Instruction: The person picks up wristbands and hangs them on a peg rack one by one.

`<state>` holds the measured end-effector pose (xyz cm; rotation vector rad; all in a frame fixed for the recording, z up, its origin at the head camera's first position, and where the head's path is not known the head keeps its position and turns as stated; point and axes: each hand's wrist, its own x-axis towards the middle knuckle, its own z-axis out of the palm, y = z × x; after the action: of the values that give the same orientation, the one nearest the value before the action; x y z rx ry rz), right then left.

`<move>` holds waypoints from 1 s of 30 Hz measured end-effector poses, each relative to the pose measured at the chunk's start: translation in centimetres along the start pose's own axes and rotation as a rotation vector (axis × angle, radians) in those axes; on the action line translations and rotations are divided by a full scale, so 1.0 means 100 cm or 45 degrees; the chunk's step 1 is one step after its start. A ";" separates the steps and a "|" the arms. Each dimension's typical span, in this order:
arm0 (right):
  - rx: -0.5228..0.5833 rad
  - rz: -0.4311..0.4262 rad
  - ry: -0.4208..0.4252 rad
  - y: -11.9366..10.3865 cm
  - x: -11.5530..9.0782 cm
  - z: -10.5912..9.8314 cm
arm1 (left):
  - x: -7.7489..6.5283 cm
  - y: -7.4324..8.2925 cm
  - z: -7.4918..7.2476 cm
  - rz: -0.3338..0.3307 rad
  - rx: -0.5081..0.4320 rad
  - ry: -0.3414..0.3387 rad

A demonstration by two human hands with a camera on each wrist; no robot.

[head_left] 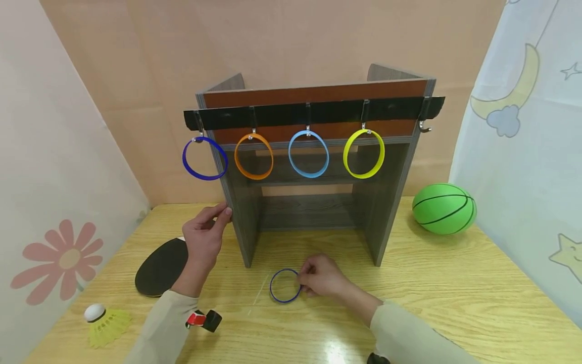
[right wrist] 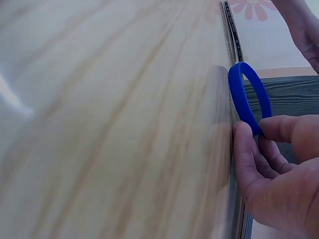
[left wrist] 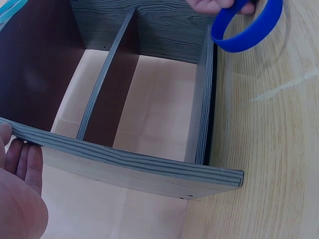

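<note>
My right hand (head_left: 320, 275) pinches a blue wristband-like ring (head_left: 271, 289) between thumb and fingertips, low over the wooden table in front of the shelf. The right wrist view shows the ring (right wrist: 241, 97) standing nearly edge-on, its lower end between the fingers. My left hand (head_left: 205, 235) grips the front edge of the left side panel of the grey wood-grain shelf (head_left: 241, 227). In the left wrist view, the left hand's fingers (left wrist: 33, 167) lie behind that panel. Along the shelf's black strip (head_left: 282, 115) hang a dark blue ring (head_left: 185, 164), an orange ring (head_left: 237, 162), a light blue ring (head_left: 291, 159) and a yellow ring (head_left: 346, 159).
A metal hook (head_left: 425, 127) sticks out at the strip's right end. To the right of the shelf lies a green ball (head_left: 444, 209) with black lines. On the left are a black table tennis bat (head_left: 161, 268) and a yellow shuttlecock (head_left: 108, 326). Fabric walls surround the table (head_left: 454, 298).
</note>
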<state>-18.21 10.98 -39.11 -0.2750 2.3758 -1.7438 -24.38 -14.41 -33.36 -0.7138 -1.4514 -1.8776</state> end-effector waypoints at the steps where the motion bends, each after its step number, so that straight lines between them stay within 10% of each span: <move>1: 0.005 -0.004 -0.009 0.000 -0.001 -0.001 | 0.000 0.000 0.000 0.000 -0.003 0.000; 30: 0.338 -0.029 -0.154 -0.004 -0.041 -0.057 | 0.000 0.003 -0.001 -0.009 0.019 0.005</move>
<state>-15.66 17.20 -36.88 -0.3576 2.0377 -1.9653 -24.13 -14.53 -33.24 -0.6985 -1.4658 -1.8708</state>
